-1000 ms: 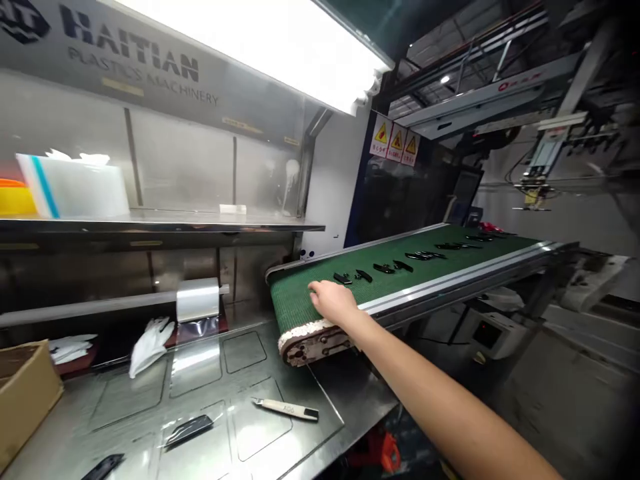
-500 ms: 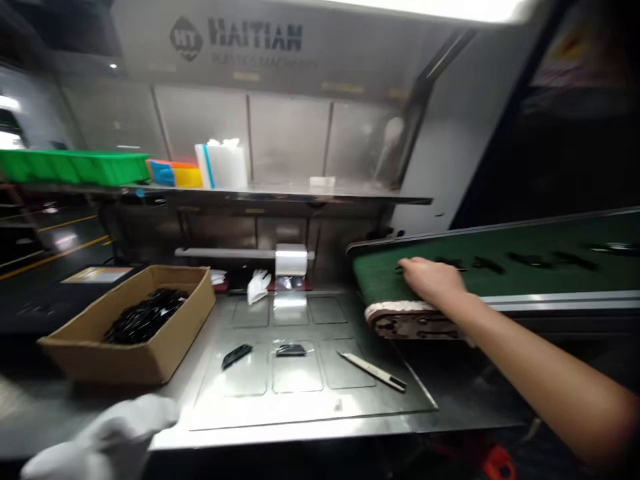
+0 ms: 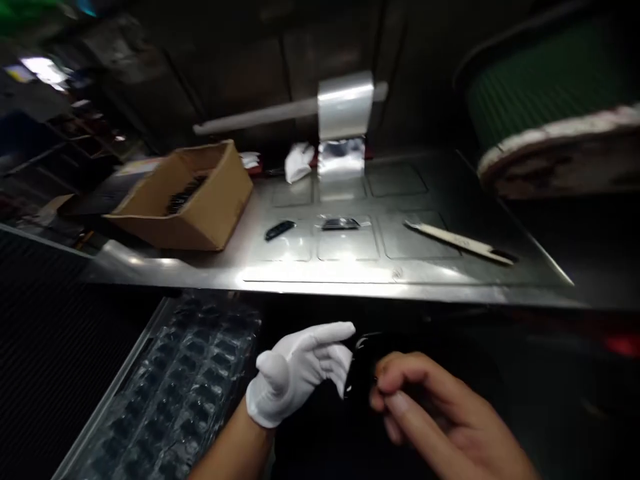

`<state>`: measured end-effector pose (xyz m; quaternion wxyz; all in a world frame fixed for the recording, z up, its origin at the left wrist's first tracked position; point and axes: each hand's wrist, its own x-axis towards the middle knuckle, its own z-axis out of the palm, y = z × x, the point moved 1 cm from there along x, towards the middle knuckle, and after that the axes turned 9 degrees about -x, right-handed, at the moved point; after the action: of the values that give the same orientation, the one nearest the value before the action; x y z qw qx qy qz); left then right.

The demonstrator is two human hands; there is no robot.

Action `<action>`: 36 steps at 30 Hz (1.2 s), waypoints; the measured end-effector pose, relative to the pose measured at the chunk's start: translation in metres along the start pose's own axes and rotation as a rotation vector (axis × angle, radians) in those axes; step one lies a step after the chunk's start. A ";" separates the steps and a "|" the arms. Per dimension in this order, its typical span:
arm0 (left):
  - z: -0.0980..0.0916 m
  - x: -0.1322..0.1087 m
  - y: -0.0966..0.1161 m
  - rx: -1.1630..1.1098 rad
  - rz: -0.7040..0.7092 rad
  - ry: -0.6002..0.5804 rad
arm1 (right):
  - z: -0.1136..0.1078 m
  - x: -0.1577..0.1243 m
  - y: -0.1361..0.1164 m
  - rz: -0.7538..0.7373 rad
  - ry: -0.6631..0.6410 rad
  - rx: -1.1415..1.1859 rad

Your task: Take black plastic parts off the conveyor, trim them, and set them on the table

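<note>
Steel tabletop [image 3: 350,273] now lies beyond both hands; the right hand [image 3: 430,413], on the conveyor half a second ago, has come down to meet the gloved left hand [image 3: 300,370], both pinching a small black part [image 3: 361,373]. No readable writing shows.

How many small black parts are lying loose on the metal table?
2: one black part right of the cardboard box, one wrapped part at the middle. More fill the box, and the hands hold another.

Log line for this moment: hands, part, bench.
left hand: gloved, touching black part | right hand: bare, pinching black part | bench: cardboard box, knife, film roll
</note>
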<state>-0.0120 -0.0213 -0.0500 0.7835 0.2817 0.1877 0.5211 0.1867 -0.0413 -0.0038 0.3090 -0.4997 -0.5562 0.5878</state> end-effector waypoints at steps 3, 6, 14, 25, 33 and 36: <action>0.002 -0.010 -0.018 0.023 -0.252 0.018 | -0.003 -0.004 0.014 0.018 -0.102 0.212; 0.006 -0.013 -0.040 -0.034 -0.379 -0.024 | -0.017 -0.014 0.027 0.023 -0.096 0.265; 0.019 -0.016 -0.075 -0.130 -0.422 -0.036 | -0.036 -0.024 0.035 0.085 -0.061 0.162; 0.026 -0.017 -0.074 -0.170 -0.353 -0.060 | -0.035 -0.015 0.039 0.050 -0.088 0.196; 0.017 -0.017 -0.073 -0.169 -0.330 -0.121 | -0.037 -0.010 0.040 0.111 -0.114 0.228; 0.016 -0.014 -0.071 -0.188 -0.312 -0.151 | -0.038 -0.008 0.042 0.110 -0.178 0.286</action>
<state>0.0421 -0.0592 -0.0829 0.8894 0.2128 0.1203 0.3862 0.2331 -0.0434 -0.0379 0.2938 -0.4261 -0.4640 0.7189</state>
